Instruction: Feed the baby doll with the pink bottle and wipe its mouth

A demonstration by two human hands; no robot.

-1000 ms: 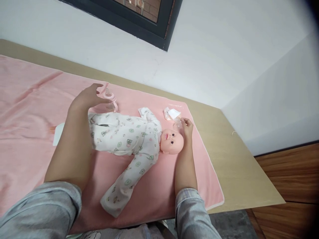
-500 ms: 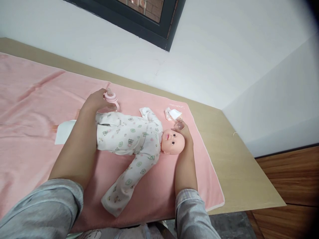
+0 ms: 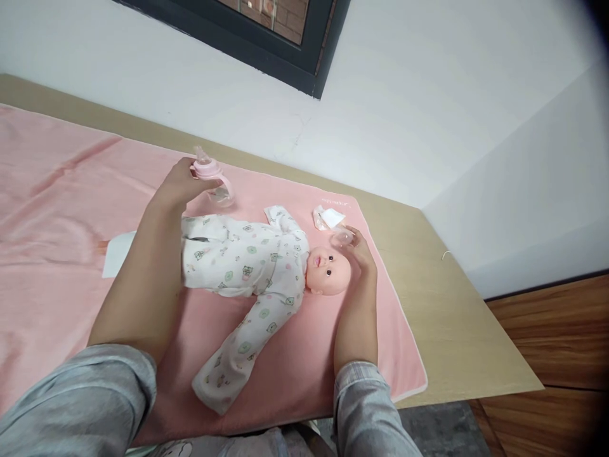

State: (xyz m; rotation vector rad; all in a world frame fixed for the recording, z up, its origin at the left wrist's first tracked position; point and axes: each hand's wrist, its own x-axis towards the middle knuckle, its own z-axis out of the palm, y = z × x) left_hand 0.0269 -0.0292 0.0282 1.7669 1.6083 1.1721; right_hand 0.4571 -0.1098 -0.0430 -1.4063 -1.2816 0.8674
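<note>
My left hand (image 3: 179, 185) is closed round a baby bottle (image 3: 219, 192) with a pink collar, a pink handle and a clear teat, tilted above the blanket. Near the doll's head, my right hand (image 3: 360, 246) grips a clear dome-shaped bottle cap (image 3: 341, 237). Between my arms a baby doll (image 3: 252, 257) lies on its back in a white patterned suit, its bald head to the right. My left forearm hides part of the doll's legs. Just beyond the cap lies a small clear packet with a white piece (image 3: 330, 218).
A pink blanket (image 3: 76, 190) covers much of the wooden table (image 3: 457, 330). White cloth (image 3: 117, 254) shows left of my left forearm. A white wall with a dark window frame (image 3: 285, 60) stands behind, and wooden panels (image 3: 561, 336) are at the right.
My left hand has lifted the bottle up and slightly left, tilting it. My right hand has moved a little to the right with the cap, which shows more now.
</note>
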